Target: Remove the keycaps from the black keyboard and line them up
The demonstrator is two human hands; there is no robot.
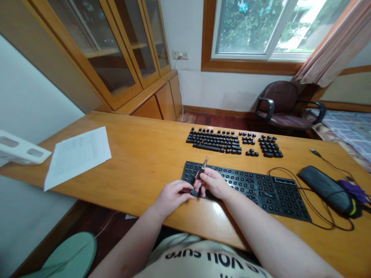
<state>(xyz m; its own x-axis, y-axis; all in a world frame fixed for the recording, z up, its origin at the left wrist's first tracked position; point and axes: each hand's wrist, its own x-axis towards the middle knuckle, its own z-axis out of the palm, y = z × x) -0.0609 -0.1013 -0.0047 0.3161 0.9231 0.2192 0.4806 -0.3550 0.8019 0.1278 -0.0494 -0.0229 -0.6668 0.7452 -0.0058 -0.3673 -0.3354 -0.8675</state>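
Note:
A black keyboard base (pixel 261 187) with its keycaps off lies on the wooden desk (pixel 139 158). The removed black keycaps (pixel 220 141) are laid out in keyboard order behind it. My right hand (pixel 213 182) is closed on a small slim tool (pixel 201 172) that points up and away over the base's left end. My left hand (pixel 172 196) pinches a small dark piece at the base's near left corner, right next to the right hand's fingertips. I cannot make out what that piece is.
A printed sheet (pixel 78 154) and a white object (pixel 20 151) lie at the desk's left end. A black pouch (pixel 326 189), a purple item (pixel 352 188) and the keyboard cable (pixel 313 206) sit at the right. An armchair (pixel 279 104) stands behind the desk.

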